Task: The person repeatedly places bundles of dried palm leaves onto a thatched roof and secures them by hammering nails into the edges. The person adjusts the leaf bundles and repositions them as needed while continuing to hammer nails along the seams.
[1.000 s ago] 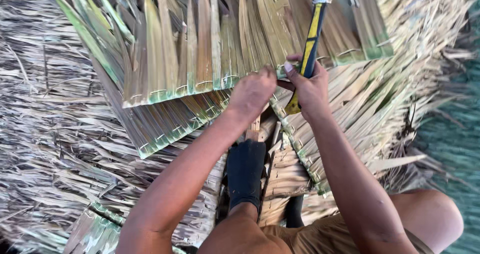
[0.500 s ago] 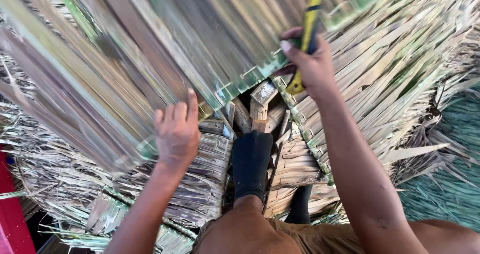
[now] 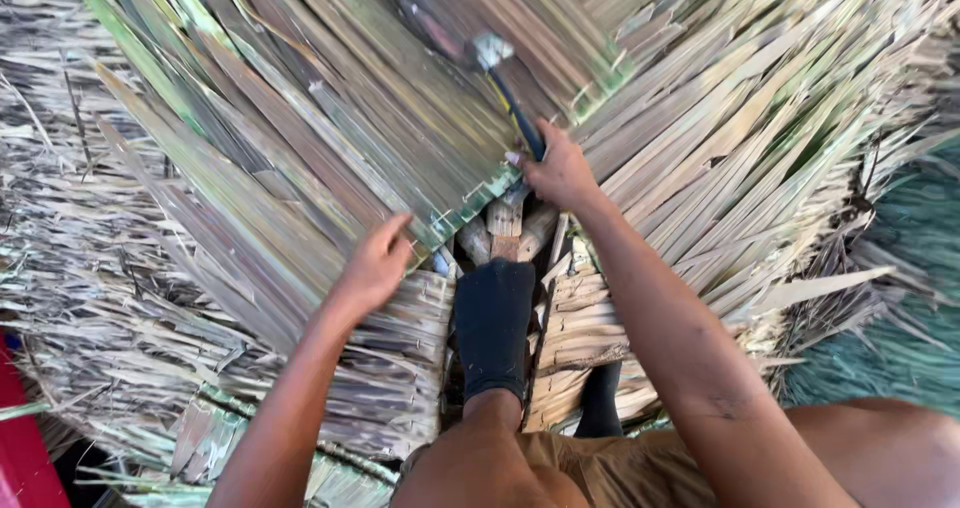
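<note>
From the head view, the right hand is closed around the blue and yellow handle of a metal-headed hammer above the green woven palm-leaf panel. The left hand presses flat, fingers loose, on the panel's lower edge.

1. Hands: two, one left hand and one right hand.
2. Hammers: one hammer.
3. Black socks: two, the near sock and the far sock.
4. Fresh green thatch panels: one thatch panel.

Single head view, looking steeply down — close over thatch
</note>
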